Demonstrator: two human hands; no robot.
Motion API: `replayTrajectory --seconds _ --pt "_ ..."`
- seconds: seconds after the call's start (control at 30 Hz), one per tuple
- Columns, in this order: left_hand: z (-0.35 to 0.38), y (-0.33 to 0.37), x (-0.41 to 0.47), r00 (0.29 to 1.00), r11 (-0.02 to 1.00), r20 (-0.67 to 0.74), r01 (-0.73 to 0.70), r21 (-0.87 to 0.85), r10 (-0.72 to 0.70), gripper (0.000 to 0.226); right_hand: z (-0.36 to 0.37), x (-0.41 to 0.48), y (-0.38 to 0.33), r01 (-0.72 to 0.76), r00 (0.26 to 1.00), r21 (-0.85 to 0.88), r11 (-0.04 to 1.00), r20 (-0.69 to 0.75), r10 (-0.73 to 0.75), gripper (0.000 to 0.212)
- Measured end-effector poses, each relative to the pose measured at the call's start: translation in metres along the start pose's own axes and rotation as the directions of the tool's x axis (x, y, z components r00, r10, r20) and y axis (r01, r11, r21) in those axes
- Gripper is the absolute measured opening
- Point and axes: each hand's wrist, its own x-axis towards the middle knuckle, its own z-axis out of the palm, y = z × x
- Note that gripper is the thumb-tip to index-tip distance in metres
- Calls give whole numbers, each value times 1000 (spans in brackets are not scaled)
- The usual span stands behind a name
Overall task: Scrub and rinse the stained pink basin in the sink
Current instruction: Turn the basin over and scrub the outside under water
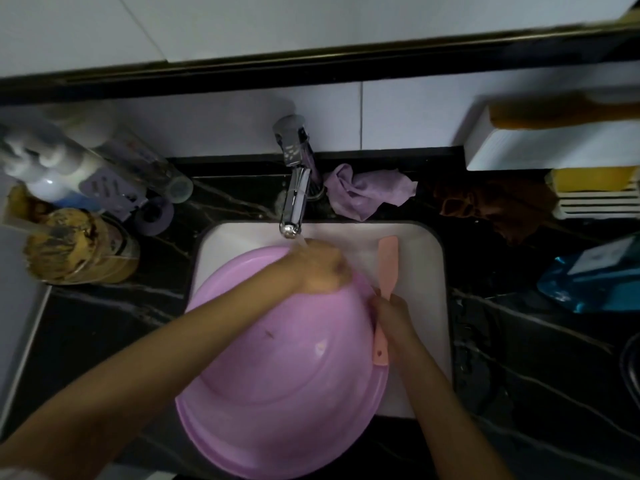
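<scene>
The black marbled bench (519, 341) frames a white sink (420, 261), and the pink basin (277, 375) fills most of that sink. It leans with its far rim up toward the tap (294, 199), and its near rim hangs over the front edge of the sink toward you. Water runs from the tap onto the far rim, just where your left grip (320, 268) lies. That grip is blurred, so I cannot tell whether it clasps the rim or only rubs over it. Your right grip (393, 315) sits at the basin's right rim, clenched round the handle of a pink spatula (388, 261). The blade points toward the back of the sink and the handle end lies along the rim.

The basin looks like thin plastic, so expect it to be light, a little springy under pressure, and slippery now it is wet. Being wide and round, it will likely rock or spin in the sink if you push on one side only. Take it by the rolled rim, thumb inside and fingers under, on the side opposite where you scrub. A small dark mark (268, 334) shows on the inner wall left of centre, so scrubbing is not done yet; steady the rim nearest it before bearing down
</scene>
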Motion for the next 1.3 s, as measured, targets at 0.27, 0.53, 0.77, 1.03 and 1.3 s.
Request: replayTrajectory --seconds 0.27,0.53,0.77,1.03,1.3 --pt "15 -31 -14 986 987 -146 -105 -124 86 66 -3 2 2 2 1000 -37 999 19 -1 26" --pt "34 -35 -39 980 997 -181 75 -24 -78 81 -1 -8 -7 -11 1000 -43 999 3 11 24" --pt "30 -38 -54 946 940 -291 -220 -260 141 57 -9 -30 -11 -41 998 -74 996 -59 37 23" --pt "44 -63 -68 935 845 -261 67 -531 -238 63 -26 -88 -24 43 986 -49 998 -156 -50 23" --pt "51 -81 -79 918 759 -279 34 -650 -280 59 -7 -136 -45 157 967 -83 984 -187 -170 24"
